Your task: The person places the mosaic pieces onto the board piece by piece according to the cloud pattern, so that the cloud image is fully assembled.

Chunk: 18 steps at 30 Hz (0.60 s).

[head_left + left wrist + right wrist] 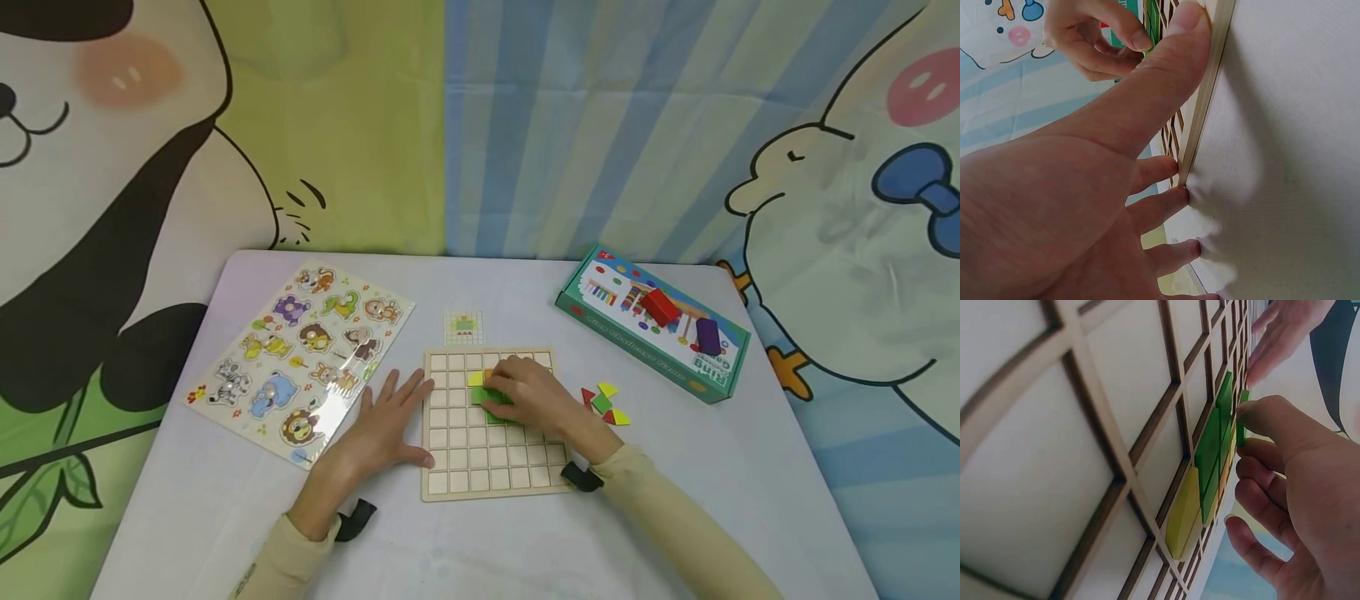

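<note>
My left hand [382,429] lies with fingers spread at the left side of a wooden grid board [448,460]. In the left wrist view its thumb [1175,47] presses on the board's edge. Over the upper middle of the board, my right hand [536,398] pinches a small green tile [1242,419] between thumb and forefinger. Below it, green tiles [1209,447] and a yellow tile [1184,515] sit in the grid's cells. Another yellow tile [476,379] and a bit of orange tile [487,375] show beside the right hand, which hides part of the group.
Loose red, yellow and green tiles [602,404] lie right of the board. A small pattern card [464,328] is behind it. An animal puzzle board [300,367] lies at left. A green box [637,342] carries a red block [660,307] and a purple block [708,337].
</note>
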Each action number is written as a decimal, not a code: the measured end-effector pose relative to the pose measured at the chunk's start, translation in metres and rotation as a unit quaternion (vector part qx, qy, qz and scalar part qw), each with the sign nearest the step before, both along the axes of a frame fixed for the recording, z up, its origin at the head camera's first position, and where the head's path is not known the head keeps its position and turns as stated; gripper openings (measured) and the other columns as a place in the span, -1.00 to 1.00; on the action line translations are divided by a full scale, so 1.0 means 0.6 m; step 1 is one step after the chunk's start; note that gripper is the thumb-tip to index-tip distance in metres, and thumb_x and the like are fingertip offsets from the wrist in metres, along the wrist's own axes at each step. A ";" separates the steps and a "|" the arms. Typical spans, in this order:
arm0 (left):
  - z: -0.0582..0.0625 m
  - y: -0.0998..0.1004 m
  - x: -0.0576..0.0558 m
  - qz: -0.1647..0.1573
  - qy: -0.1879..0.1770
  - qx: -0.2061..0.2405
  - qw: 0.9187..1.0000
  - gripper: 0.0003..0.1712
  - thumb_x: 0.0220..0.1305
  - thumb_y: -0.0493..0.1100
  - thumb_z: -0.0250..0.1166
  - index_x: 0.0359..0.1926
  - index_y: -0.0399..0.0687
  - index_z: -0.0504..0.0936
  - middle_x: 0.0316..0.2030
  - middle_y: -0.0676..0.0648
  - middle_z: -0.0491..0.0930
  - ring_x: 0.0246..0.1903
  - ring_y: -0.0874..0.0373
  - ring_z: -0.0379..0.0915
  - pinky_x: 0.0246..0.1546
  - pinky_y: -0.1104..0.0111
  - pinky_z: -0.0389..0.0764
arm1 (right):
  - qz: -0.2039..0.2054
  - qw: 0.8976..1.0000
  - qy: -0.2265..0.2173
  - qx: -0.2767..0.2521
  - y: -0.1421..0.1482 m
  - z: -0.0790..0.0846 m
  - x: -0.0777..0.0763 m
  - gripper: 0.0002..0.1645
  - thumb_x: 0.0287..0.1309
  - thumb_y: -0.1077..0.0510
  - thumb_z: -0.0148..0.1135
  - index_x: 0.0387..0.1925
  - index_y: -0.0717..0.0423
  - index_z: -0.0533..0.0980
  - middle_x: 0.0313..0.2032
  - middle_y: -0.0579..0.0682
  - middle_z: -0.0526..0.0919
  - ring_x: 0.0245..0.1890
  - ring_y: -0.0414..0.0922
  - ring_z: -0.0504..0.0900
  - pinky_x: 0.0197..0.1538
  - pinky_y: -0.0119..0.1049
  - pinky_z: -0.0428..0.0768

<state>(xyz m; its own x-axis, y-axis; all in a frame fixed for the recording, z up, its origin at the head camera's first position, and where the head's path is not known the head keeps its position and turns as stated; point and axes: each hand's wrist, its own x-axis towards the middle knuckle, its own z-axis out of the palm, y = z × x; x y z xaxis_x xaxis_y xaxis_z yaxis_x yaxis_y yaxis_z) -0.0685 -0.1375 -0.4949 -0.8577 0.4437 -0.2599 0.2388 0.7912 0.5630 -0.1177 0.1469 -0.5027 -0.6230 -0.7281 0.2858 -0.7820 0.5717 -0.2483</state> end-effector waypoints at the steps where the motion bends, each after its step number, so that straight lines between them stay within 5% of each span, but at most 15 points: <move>1: 0.000 0.000 0.000 0.000 0.000 0.000 1.000 0.35 -0.16 0.12 0.63 0.59 -0.07 0.09 0.62 -0.18 -0.09 0.58 -0.38 -0.38 0.40 -0.48 -0.33 | -0.002 1.000 -0.006 0.003 -0.002 0.000 0.001 -0.68 0.13 -0.01 0.50 -0.16 0.10 0.74 -0.22 -0.08 0.68 -0.22 -0.16 0.58 -0.09 -0.26 0.61; 18: 0.003 -0.001 0.000 -0.004 0.006 -0.006 1.000 0.33 -0.13 0.13 0.62 0.59 -0.08 0.09 0.62 -0.18 -0.07 0.58 -0.38 -0.35 0.41 -0.48 -0.28 | -0.011 0.999 -0.006 0.030 -0.013 -0.002 0.003 -0.63 0.15 -0.06 0.49 -0.11 0.09 0.75 -0.18 -0.06 0.70 -0.17 -0.14 0.62 -0.01 -0.23 0.63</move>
<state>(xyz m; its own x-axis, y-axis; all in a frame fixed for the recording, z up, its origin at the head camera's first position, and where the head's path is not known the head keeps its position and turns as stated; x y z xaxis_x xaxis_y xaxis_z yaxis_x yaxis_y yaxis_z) -0.0685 -0.1383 -0.4933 -0.8568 0.4476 -0.2559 0.2514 0.7961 0.5505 -0.1161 0.1391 -0.5041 -0.6419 -0.7303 0.2336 -0.7665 0.6027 -0.2220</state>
